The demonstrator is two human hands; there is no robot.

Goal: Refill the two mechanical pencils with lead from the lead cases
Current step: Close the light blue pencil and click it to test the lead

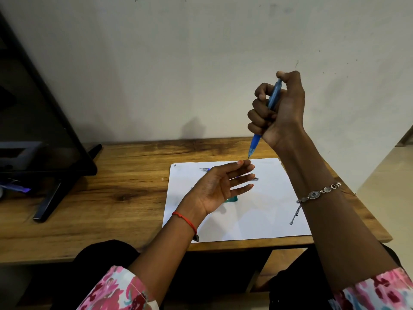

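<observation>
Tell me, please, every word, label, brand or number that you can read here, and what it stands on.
No readable text anywhere in the head view.
Light blue plastic mechanical pencil in the right hand: no print visible.
White paper sheet: nothing written that can be read.
Small teal lead case, partly hidden by the left hand: nothing legible.
</observation>
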